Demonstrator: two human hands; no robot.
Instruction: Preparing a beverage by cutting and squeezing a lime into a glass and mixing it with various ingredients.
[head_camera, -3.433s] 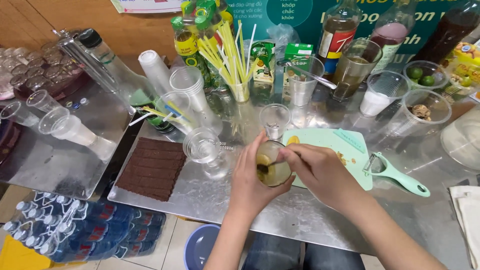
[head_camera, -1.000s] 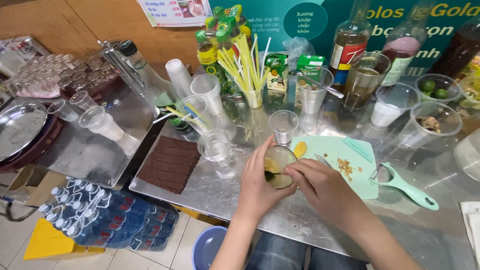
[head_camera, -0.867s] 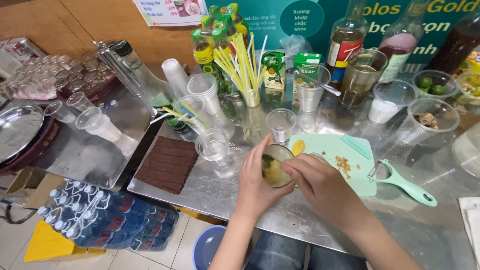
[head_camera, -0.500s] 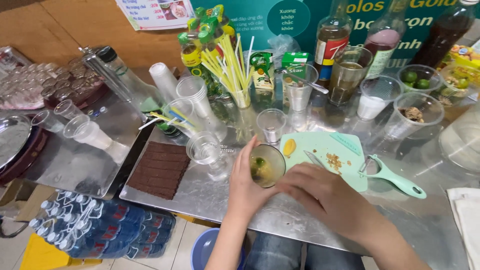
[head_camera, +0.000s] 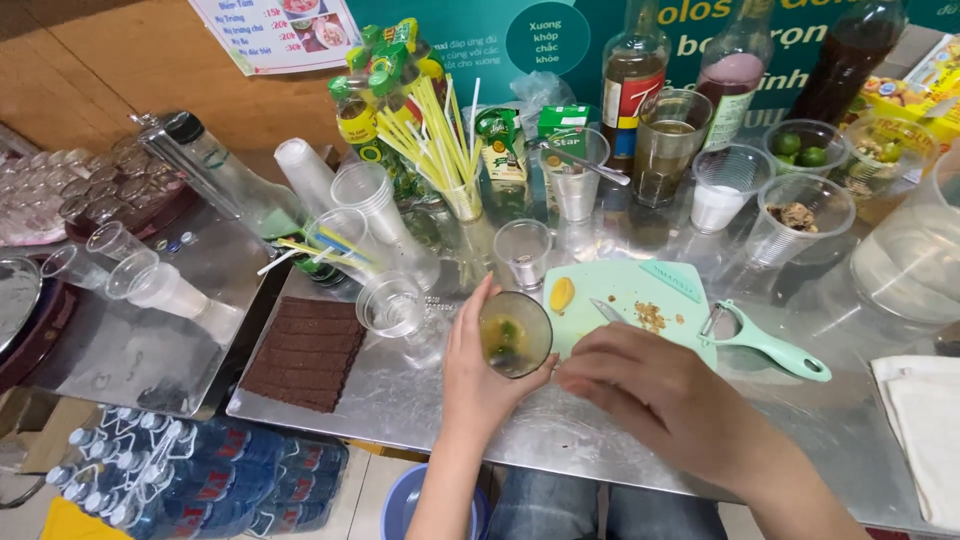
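My left hand grips a small clear glass with yellowish liquid and green bits in it, held just above the metal table near its front edge. My right hand hovers just right of the glass, fingers curled, over the near edge of a mint-green cutting board. Whether it holds something is hidden. A yellow slice, a small knife and brown scraps lie on the board. A green peeler rests at the board's right side.
Around stand an empty shot glass, plastic cups, yellow straws, bottles, cups of limes and powder, and a brown ridged mat. Packed water bottles and a blue bucket sit on the floor.
My left hand keeps its grip on the glass. My right hand has drawn back from the glass's rim toward me and to the right. The camera view has shifted slightly.
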